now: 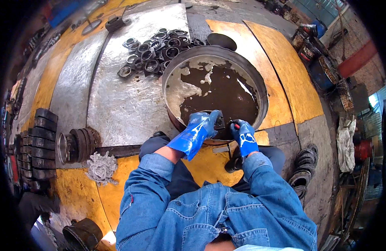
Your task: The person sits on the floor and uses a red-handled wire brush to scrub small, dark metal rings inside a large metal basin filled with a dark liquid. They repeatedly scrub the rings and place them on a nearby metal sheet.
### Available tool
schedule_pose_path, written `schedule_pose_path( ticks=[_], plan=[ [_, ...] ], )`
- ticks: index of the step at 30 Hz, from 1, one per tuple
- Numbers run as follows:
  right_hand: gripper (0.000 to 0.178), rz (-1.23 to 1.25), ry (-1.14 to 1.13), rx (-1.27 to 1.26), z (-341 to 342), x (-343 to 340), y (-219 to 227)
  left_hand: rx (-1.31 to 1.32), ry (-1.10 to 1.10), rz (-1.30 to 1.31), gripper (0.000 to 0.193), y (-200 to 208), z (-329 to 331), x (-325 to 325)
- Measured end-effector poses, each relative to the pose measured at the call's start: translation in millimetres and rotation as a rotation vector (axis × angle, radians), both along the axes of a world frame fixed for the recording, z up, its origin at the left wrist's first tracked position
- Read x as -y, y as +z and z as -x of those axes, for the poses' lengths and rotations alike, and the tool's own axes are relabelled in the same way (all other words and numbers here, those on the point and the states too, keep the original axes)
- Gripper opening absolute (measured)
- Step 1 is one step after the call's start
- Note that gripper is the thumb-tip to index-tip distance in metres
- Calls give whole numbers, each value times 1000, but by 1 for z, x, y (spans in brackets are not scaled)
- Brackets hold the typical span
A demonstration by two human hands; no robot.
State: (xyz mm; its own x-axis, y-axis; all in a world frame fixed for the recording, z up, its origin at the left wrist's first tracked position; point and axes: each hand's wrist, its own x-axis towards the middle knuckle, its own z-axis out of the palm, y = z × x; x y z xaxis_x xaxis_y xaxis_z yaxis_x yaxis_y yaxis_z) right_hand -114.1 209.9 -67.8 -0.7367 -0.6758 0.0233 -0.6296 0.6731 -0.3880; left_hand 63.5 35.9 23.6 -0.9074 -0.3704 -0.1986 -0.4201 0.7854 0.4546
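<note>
Both my hands wear blue rubber gloves and are over the near rim of a wide round metal tub [262, 90] of dark liquid with pale foam. My left hand [203, 125] is closed around a dark metal part [219, 122], of which only an edge and a flat face show past the fingers. Close beside it on the right, my right hand [243, 133] is closed on a small tool with a red end [236, 126]; the rest is hidden by the glove and the rim. Beyond the tub's left side lies a pile of dark ring-shaped metal parts [152, 65].
A dark round lid or pan [221, 41] leans behind the tub. To my left are stacked metal rings [78, 145], a grey rag bundle [101, 168] and black ribbed blocks [44, 144]. More rings [304, 168] lie at right. A dark bucket [83, 234] stands lower left.
</note>
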Motion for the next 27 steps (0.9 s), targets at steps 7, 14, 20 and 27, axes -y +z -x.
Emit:
schedule_pose_path(
  ticks=[7, 14, 20, 27],
  plan=[
    [28, 40, -25, 74, 5, -2, -5, 2, -6, 1, 77, -2, 3, -1],
    [27, 35, -22, 46, 3, -1, -4, 11, -11, -7, 76, 1, 2, -1],
    [25, 50, -5, 48, 5, 0, -9, 14, -12, 6, 75, 0, 1, 0],
    [28, 1, -6, -5, 6, -1, -11, 74, -28, 21, 72, 3, 3, -2]
  ],
)
